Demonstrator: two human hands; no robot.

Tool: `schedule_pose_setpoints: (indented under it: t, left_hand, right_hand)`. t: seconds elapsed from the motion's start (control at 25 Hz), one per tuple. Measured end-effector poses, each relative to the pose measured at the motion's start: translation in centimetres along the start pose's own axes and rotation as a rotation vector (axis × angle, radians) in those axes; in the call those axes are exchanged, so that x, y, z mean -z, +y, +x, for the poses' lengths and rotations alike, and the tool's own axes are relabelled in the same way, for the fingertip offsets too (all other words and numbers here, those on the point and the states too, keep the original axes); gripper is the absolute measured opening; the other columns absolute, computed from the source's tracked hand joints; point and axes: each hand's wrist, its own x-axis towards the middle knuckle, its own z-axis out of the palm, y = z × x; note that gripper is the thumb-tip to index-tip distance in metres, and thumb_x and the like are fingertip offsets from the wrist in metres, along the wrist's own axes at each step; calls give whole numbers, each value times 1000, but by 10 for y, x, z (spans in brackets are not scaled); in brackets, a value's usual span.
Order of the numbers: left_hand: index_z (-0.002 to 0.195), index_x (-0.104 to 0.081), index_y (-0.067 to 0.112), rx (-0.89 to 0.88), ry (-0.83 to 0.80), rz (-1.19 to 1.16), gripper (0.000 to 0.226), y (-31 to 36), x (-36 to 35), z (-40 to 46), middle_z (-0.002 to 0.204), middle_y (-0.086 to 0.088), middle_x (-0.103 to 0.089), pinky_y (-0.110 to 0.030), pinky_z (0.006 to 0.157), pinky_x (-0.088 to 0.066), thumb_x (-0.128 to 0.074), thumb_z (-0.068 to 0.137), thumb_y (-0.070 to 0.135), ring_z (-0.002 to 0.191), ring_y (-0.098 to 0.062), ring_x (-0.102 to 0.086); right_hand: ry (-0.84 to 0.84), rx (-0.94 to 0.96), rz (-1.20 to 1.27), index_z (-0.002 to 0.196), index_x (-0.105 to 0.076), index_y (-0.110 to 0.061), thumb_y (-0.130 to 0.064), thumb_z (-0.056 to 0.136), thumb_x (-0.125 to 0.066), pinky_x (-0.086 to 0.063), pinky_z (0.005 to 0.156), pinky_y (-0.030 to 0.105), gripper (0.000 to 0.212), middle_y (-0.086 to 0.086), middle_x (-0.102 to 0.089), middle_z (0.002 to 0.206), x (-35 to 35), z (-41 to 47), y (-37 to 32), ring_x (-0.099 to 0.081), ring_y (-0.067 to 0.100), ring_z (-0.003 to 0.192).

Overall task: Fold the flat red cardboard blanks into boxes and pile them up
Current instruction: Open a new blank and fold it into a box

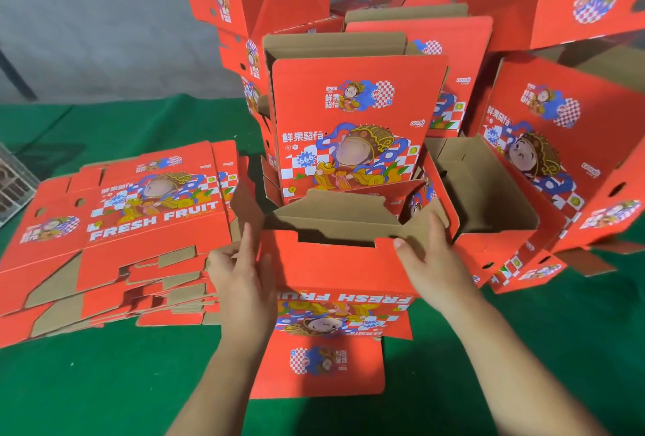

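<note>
Centre, near the person: a half-folded box (335, 271) stands on the table (104, 383), its open top up and a flap hanging off the near side. The left hand (241, 275) sits against its left wall, the right hand (429, 257) on its right top edge. To the left lies a stack of flat blanks (115, 243). Directly behind stands a folded box (349, 128), with more folded boxes (544, 142) piled behind it and to the right, one lying on its side.
</note>
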Motion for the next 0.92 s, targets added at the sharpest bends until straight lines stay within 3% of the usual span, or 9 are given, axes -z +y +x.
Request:
schedule_pose_setpoints:
  t: [0.2, 0.28, 0.36, 0.4, 0.48, 0.6, 0.68, 0.8, 0.92]
  left_hand:
    - [142, -60, 12, -67, 10, 33, 55, -2, 8, -4, 103, -12, -47, -37, 85, -37, -54, 92, -10, 99, -28, -41]
    - [118, -60, 7, -70, -29, -49, 40, -5, 8, -12, 103, -7, -50, -45, 81, -42, -54, 85, -15, 95, -33, -48]
    - [114, -53, 10, -41, -137, -125, 33, -9, 9, -17, 106, -1, -52, -51, 83, -47, -59, 84, -3, 97, -29, -53]
    - [120, -54, 13, -43, -195, -89, 35, -12, 11, -17, 107, 2, -51, -49, 86, -45, -60, 85, 11, 100, -26, -52]
    - [127, -54, 21, -86, -269, 45, 46, -16, 17, -8, 109, 6, -48, -43, 90, -38, -50, 85, 37, 103, -21, -45]
    - [118, -49, 27, -110, -360, -76, 35, -10, 18, 13, 132, 7, -48, -42, 103, -32, -48, 87, 43, 130, -21, -42]
    - [123, -55, 30, -154, -498, -124, 38, -9, 12, 30, 144, 9, -40, -46, 119, -25, -46, 90, 47, 147, -15, -30]
    - [126, -63, 47, -140, -576, -20, 47, -10, 0, 54, 130, 8, -39, -46, 120, -25, -34, 93, 64, 137, -15, -35]
    - [126, -48, 55, -100, -619, 203, 56, -6, -14, 71, 119, 10, -33, -37, 106, -21, -16, 88, 82, 126, -19, -36]
  right_hand:
    - [270, 121, 104, 161, -18, -40, -7, 97, -58, -50, 97, 43, 83, 12, -53, 151, 1, -22, 10, -56, 37, 128]
    - [313, 232, 165, 161, -3, -50, 7, 92, -55, -44, 105, 38, 103, 10, -43, 157, -4, -30, 12, -48, 28, 136]
    - [268, 301, 180, 156, 15, -56, 18, 85, -50, -38, 112, 40, 121, 10, -41, 146, -14, -33, 15, -44, 25, 134]
    - [254, 329, 136, 158, 16, -51, 20, 81, -49, -35, 114, 41, 122, 8, -41, 140, -21, -35, 15, -42, 24, 130]
    - [235, 386, 25, 165, -6, -35, 14, 79, -46, -33, 114, 43, 107, 5, -41, 135, -35, -36, 16, -39, 25, 122]
    - [162, 457, -24, 161, -35, -26, 10, 81, -45, -31, 118, 50, 88, 5, -37, 142, -49, -30, 19, -35, 28, 130]
    - [138, 435, 5, 159, -36, -29, 16, 81, -49, -23, 123, 38, 91, -4, -33, 152, -50, -24, 22, -29, 16, 139]
    - [138, 419, 27, 159, -34, -30, 19, 82, -51, -9, 119, 11, 93, -20, -28, 151, -43, -22, 27, -17, -6, 141]
    - [111, 474, 19, 158, -40, -30, 13, 85, -52, -13, 120, 16, 86, -11, -30, 153, -45, -27, 38, -21, 0, 142]
